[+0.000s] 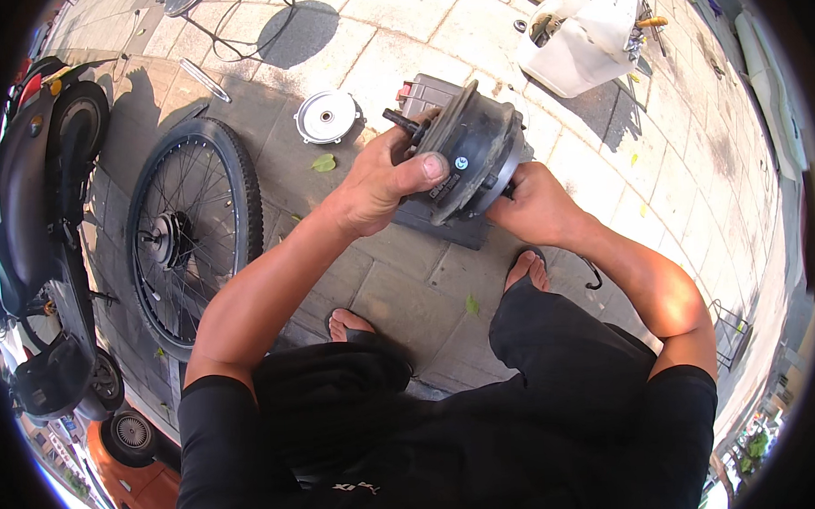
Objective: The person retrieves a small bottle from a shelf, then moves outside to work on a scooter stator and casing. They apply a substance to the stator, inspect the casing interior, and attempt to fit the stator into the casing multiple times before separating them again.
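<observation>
Both hands hold a round, dark grey metal hub motor with a stubby black axle [472, 153], lifted above the paved floor of pale stone slabs [391, 40] in front of the crouching person. The left hand [378, 179] is clenched around the near rim of the motor, thumb pressed flat on its face beside a small blue sticker, fingers wrapped toward the axle end. The right hand [533, 205] grips the motor's opposite side from below and behind; its fingers are hidden by the housing, so how tightly they close cannot be told. Directly under the hands lies a flat dark grey mat [442, 226], and behind the motor the corner of a grey boxy case [424, 91] shows. Just beyond the left hand rests a round silver metal cover plate [327, 116], with a green leaf [323, 162] near it. Farther to the left of the left hand lies a black spoked bicycle wheel with tyre and hub [191, 231], and past it stands a dark scooter [38, 222]. Well beyond the right hand sits a white cut-open plastic jug holding tools [580, 42]. Two feet in sandals [526, 270] rest on the floor below the hands.
</observation>
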{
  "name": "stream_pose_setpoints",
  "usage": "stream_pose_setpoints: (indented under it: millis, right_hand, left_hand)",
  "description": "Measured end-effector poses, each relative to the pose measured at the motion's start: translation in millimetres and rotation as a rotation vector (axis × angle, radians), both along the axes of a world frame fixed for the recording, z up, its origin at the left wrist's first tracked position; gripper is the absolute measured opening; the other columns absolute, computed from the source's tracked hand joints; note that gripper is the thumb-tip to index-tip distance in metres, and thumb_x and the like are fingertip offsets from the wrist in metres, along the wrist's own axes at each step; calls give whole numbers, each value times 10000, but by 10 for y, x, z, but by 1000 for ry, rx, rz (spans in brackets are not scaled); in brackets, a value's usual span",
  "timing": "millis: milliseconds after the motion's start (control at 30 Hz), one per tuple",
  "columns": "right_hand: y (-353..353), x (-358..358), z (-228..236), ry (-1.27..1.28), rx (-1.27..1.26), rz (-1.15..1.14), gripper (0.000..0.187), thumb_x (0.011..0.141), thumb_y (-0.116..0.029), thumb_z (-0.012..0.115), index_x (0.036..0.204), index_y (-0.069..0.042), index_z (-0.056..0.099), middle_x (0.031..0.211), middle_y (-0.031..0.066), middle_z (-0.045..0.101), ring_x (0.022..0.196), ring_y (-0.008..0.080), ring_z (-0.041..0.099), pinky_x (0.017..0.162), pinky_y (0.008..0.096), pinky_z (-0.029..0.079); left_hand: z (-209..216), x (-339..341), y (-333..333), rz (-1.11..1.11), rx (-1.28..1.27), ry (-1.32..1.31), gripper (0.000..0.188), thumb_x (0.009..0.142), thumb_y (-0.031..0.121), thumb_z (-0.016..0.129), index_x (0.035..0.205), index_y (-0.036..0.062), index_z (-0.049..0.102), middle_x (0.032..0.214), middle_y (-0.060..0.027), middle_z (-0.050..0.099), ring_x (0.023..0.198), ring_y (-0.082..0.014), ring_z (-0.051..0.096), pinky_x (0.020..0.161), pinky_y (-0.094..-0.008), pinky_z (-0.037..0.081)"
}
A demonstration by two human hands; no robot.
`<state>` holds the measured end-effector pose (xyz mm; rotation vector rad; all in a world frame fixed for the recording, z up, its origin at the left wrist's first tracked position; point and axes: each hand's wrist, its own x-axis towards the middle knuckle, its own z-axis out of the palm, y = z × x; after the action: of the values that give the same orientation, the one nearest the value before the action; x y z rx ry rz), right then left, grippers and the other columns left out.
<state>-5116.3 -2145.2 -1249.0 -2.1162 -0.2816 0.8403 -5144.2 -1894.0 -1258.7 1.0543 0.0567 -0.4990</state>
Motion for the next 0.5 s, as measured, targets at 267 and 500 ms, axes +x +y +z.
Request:
stream_pose_setpoints:
  millis: [267,500]
  right_hand:
    - [66,-103,100,-91,-65,-31,216,945,-154,703,1086,-4,769,947,123,799,924,165,736,830,343,571]
    - [-23,-149,37,-77,-52,43,265,948,-157,696,1159,-10,760,1028,147,800,1004,192,742,895,357,566]
  left_hand:
    - [67,26,-127,16,42,135,1086,787,570,891,1444,-178,456,1301,-225,650,1188,-263,665,1044,-382,534]
    - [-39,-71,-80,-57,50,-47,1149,790,465,878,1610,-105,309,1515,-237,506,1416,-298,496,1211,-416,376]
